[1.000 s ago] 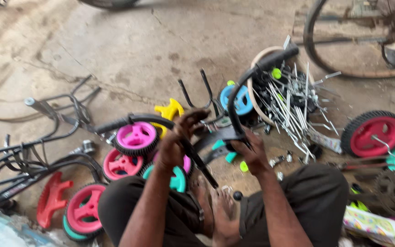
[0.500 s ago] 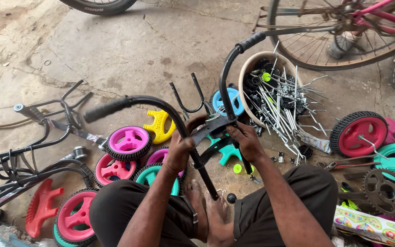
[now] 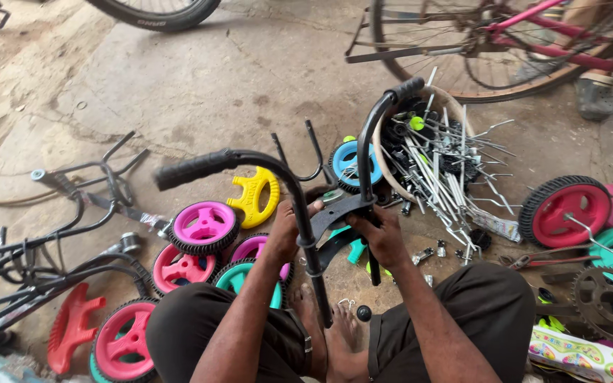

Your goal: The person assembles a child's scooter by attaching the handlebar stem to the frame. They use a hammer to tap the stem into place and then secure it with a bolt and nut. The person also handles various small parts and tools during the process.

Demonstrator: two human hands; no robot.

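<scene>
I sit on the ground with a black child's bicycle handlebar (image 3: 299, 191) upright between my knees, its two rubber grips pointing up and outward. My left hand (image 3: 286, 228) is wrapped around the left tube near the crossbar. My right hand (image 3: 379, 234) holds the right side at the flat black centre bracket. The stem's lower end rests by my bare feet (image 3: 335, 333). Small coloured training wheels, one pink (image 3: 203, 225) and one blue (image 3: 349, 163), lie just beyond my hands.
A round tub (image 3: 391, 142) of metal rods and bolts stands ahead on the right. More wheels, a yellow plastic piece (image 3: 253, 195), black frames (image 3: 51, 248) at left, a red wheel (image 3: 565, 213), a chain sprocket (image 3: 608, 301) and a pink bicycle (image 3: 505, 42) surround me.
The handlebar has been raised and turned more upright, its grips now higher. Both hands shifted along it to the crossbar area. My view moved closer and slightly right.
</scene>
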